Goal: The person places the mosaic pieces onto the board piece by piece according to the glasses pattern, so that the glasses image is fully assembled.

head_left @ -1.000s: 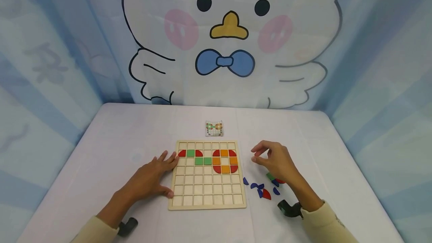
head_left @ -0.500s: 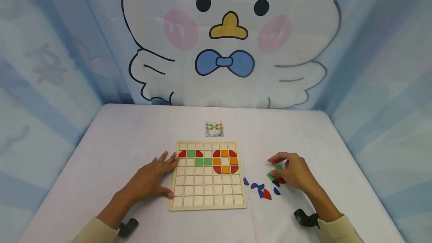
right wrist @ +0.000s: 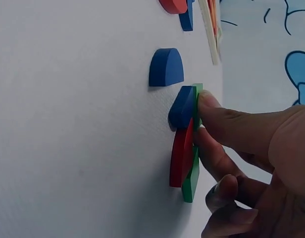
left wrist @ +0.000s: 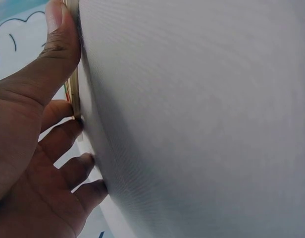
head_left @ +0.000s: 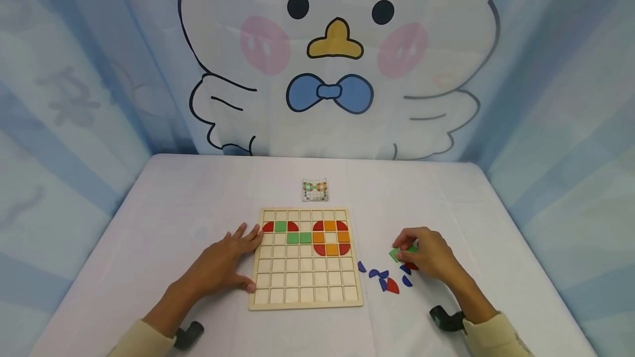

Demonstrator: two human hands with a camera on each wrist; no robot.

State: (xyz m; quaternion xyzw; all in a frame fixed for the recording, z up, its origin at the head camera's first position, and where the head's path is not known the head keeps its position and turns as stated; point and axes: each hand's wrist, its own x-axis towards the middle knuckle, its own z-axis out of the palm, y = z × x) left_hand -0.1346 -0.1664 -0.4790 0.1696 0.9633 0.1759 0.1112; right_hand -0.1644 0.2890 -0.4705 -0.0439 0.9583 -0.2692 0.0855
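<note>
My left hand (head_left: 223,260) lies spread at the left edge of a wooden grid board (head_left: 299,280), thumb and fingertips touching its side. Red quarter-rounds, green squares and orange squares fill some cells in the board's upper rows. Right of the board, my right hand (head_left: 429,252) pinches a green square tile (head_left: 393,254) between thumb and finger, low over the table. Another green tile (right wrist: 190,181) and a red quarter-round tile (right wrist: 181,156) lie under the fingers, with a blue tile (right wrist: 182,108) against them in the right wrist view.
Several small blue tiles (head_left: 373,272) and a red quarter-round (head_left: 392,285) lie loose between the board and my right hand. A small pattern card (head_left: 315,190) sits behind the board. A printed curtain (head_left: 327,131) closes off the table's far side.
My right hand has moved right and down to the loose pieces, and its fingers have closed on a green tile, which has shifted slightly up and left. My left hand stays put.
</note>
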